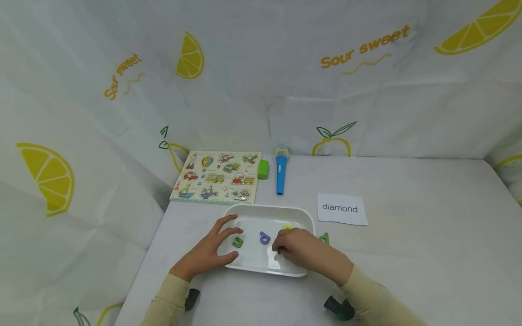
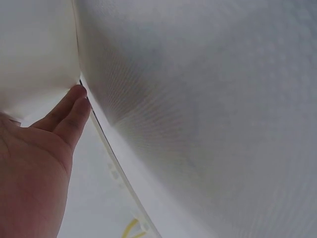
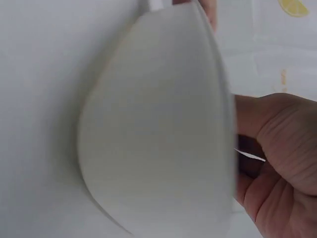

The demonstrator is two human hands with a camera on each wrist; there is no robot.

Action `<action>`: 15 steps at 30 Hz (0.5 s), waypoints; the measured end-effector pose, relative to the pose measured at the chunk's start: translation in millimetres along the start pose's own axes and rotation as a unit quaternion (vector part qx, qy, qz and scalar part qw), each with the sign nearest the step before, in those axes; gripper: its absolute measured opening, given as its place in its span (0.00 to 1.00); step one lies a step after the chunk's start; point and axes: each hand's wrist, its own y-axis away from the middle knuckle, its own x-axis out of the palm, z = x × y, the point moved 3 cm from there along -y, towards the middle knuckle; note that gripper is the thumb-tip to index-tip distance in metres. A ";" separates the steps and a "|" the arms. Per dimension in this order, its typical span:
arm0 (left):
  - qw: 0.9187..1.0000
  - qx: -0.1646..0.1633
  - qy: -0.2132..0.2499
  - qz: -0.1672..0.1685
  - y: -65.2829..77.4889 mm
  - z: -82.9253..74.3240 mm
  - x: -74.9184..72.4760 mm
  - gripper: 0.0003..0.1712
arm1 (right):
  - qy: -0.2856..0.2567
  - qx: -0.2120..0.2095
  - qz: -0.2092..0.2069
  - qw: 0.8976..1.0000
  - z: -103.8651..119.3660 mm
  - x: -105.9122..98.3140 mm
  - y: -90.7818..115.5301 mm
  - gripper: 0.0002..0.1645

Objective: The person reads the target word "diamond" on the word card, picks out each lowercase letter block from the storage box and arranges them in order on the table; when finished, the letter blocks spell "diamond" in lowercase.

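My left hand point(image 1: 209, 251) spreads its fingers over the left rim of a white tray point(image 1: 269, 209), around a green letter point(image 1: 238, 242) that looks like a u or n. Over the tray's right half, my right hand point(image 1: 303, 249) has its fingers curled downward, pinching a small dark piece point(image 1: 279, 251) mostly hidden by the fingertips. A purple letter point(image 1: 264, 238) lies mid-tray, left of those fingertips. Part of a yellow letter point(image 1: 287, 227) shows behind the right hand. In the right wrist view the tray's side wall point(image 3: 158, 124) hides the fingertips.
Right of the tray, a green letter point(image 1: 324, 238) lies partly behind my right hand. A card reading "diamond" point(image 1: 342, 209) is farther back. Behind the tray are a vehicle picture board point(image 1: 218, 177), a green block point(image 1: 263, 169) and a blue toy microphone point(image 1: 281, 172).
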 end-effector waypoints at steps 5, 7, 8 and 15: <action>1.000 -0.002 0.002 0.000 0.0 -0.9 -0.9 0.30 | -0.042 -0.004 -0.014 0.999 -4.0 -30.6 15.1 0.14; 1.000 -0.002 0.003 -0.002 -0.1 -1.4 -1.3 0.30 | -0.049 0.000 -0.015 0.999 -6.3 -42.1 22.2 0.15; 1.000 -0.003 0.003 -0.002 -0.2 -1.6 -1.4 0.30 | -0.051 0.006 -0.015 0.999 -7.8 -47.5 25.9 0.15; 1.000 -0.008 0.001 -0.004 -0.6 -1.2 -0.2 0.29 | -0.063 0.040 -0.038 0.996 -30.9 -76.6 55.8 0.15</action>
